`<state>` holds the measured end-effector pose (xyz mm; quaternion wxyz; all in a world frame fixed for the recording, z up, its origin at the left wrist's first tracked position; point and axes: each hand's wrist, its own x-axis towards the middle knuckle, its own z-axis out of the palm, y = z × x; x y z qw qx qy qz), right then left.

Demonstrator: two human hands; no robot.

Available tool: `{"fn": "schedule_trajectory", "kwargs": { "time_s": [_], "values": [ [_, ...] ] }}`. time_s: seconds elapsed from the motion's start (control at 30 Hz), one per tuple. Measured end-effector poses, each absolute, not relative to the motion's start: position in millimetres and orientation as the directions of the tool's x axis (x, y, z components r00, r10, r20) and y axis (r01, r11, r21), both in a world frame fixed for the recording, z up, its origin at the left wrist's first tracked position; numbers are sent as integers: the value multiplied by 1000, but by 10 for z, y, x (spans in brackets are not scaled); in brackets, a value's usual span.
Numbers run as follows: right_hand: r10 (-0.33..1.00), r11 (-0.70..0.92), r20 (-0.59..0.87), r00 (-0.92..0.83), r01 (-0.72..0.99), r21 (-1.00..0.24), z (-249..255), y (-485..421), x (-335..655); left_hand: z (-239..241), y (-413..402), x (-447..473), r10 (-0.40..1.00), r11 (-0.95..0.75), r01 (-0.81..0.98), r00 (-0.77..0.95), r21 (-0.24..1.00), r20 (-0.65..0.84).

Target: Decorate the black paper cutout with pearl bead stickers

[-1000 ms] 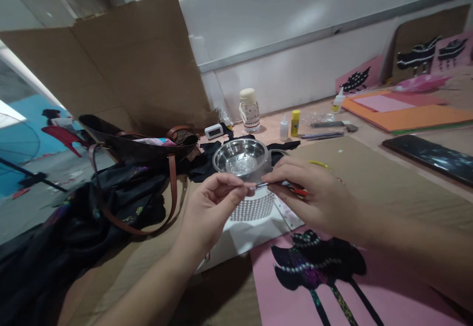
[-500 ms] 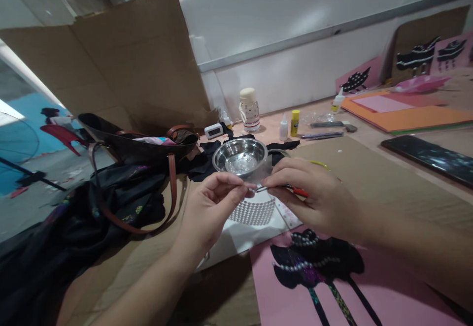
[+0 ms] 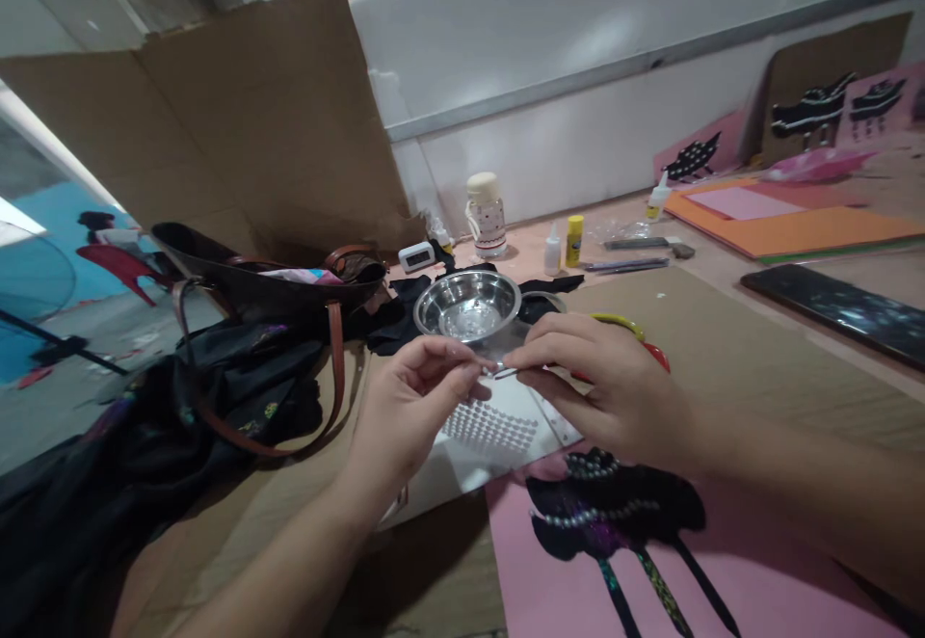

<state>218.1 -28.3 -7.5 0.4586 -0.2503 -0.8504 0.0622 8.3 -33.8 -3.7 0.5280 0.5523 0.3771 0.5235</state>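
My left hand (image 3: 415,397) pinches a tiny pale piece, perhaps a bead, between thumb and forefinger. My right hand (image 3: 607,387) is closed on a slim pointed tool that looks like tweezers (image 3: 507,374), its tips close to my left fingertips. Beneath both hands is a white sheet with rows of small pearl beads (image 3: 498,426). Just beyond stands a shiny steel bowl (image 3: 468,308). Scissors with red and yellow handles (image 3: 656,358) lie behind my right hand, partly hidden. Nearer me, a black cutout (image 3: 621,508) trimmed with pearl strings rests on pink paper (image 3: 535,590).
A dark bag (image 3: 267,301) and black cloth (image 3: 246,397) lie at left. Behind the bowl stand a bottle (image 3: 488,219), a small white glue bottle (image 3: 552,252) and a yellow glue stick (image 3: 574,241). A phone (image 3: 838,305) lies at right. A person (image 3: 108,231) sits far left.
My right hand has dropped slightly, uncovering more of the scissors' handles. The tool's tips have shifted a little at my left fingertips.
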Motion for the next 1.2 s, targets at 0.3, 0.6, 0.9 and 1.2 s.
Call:
{"fn": "schedule_trajectory", "kwargs": {
  "time_s": [0.3,0.6,0.9,1.2],
  "values": [
    [547,824,752,-367,397,-405,-28,-284,2183,-45,-250,64,962,-196,-97,173,976,211],
    [534,818,744,-401,469,-334,-9,-311,2180,-76,-297,42,951,-201,-165,203,966,233],
    [526,828,760,-383,434,-355,-58,-280,2172,-74,-320,67,953,-196,-150,202,969,224],
    [540,823,742,-396,435,-366,-62,-289,2162,-88,-323,87,949,-227,-120,197,966,247]
  ]
}}
